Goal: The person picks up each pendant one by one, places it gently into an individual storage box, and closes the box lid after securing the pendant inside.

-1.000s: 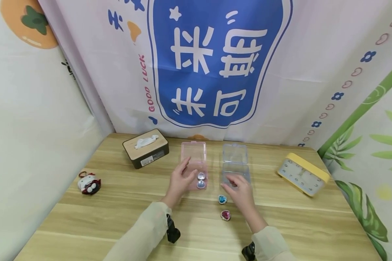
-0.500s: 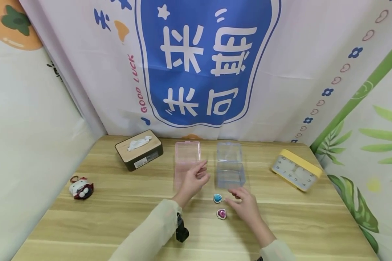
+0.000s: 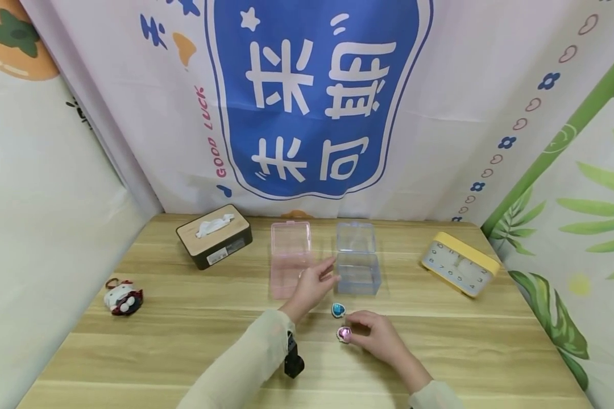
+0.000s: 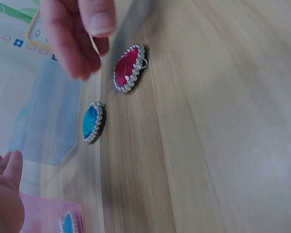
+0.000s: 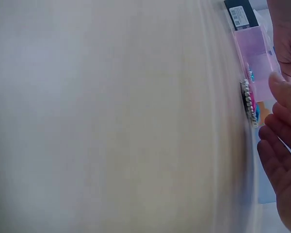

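Note:
Two heart-shaped gems with silver beaded rims lie on the table: a blue gem (image 3: 338, 309) and, nearer me, a pinkish-red gem (image 3: 344, 334). My right hand (image 3: 376, 335) is beside the pinkish-red gem, thumb and fingers apart. The left wrist view shows a gap between that hand and the gem. My left hand (image 3: 312, 288) hovers between the two boxes, fingers extended and holding nothing. Behind it the pink clear box (image 3: 285, 278) stands with its lid up; a blue jewelled piece (image 4: 69, 223) shows in it. To its right stands a blue clear box (image 3: 358, 275), lid raised.
At the back left sits a tissue box (image 3: 215, 236), and a small plush charm (image 3: 124, 298) lies at the left. A yellow alarm clock (image 3: 460, 264) stands to the right. A printed cloth hangs behind the table's far edge.
My right hand has drawn back from the blue box to the pinkish-red gem. My left hand has shifted right from the pink box. The head view has turned slightly.

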The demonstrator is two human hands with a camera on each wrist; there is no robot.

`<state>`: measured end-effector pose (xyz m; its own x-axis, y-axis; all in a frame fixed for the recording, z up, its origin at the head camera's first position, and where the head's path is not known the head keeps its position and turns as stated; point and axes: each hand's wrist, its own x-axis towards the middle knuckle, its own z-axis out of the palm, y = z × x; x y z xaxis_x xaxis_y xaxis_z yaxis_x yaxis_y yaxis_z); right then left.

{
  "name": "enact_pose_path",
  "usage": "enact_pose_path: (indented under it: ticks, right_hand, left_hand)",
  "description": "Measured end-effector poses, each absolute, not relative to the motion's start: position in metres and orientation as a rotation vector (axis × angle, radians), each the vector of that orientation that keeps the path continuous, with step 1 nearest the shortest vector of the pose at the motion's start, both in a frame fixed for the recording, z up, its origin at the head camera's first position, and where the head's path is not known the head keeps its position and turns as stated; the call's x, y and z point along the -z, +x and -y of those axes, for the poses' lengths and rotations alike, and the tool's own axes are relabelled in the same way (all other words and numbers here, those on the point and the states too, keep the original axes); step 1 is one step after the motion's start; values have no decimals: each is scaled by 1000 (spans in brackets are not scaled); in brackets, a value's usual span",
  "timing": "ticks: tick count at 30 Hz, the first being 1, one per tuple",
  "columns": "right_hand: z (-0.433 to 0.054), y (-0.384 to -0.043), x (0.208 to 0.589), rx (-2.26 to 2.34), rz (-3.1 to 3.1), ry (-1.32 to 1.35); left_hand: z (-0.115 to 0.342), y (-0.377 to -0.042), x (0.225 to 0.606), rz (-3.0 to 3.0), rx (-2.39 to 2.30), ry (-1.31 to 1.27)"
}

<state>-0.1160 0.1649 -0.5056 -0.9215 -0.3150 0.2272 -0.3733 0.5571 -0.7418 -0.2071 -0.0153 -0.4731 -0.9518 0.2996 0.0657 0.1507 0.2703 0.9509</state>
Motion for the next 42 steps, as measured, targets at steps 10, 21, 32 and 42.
enact_pose_path:
  ticks: [10,21,32,42]
  right_hand:
    - [-168,-117,519,-1323,2730,666]
    - [-169,-120,525,-1217,2689,814]
    - [-167,-118,524,-1155,2713,827]
    - [-167,-118,523,-1138,2711,816]
  left_hand:
    - [8,-210,476,-2435,-1727,391]
    - [7,-209,472,-2509,-1546,372]
    - [4,-209,473,-2548,-1484,363]
    - [1,-208,472,-2627,-1443,364]
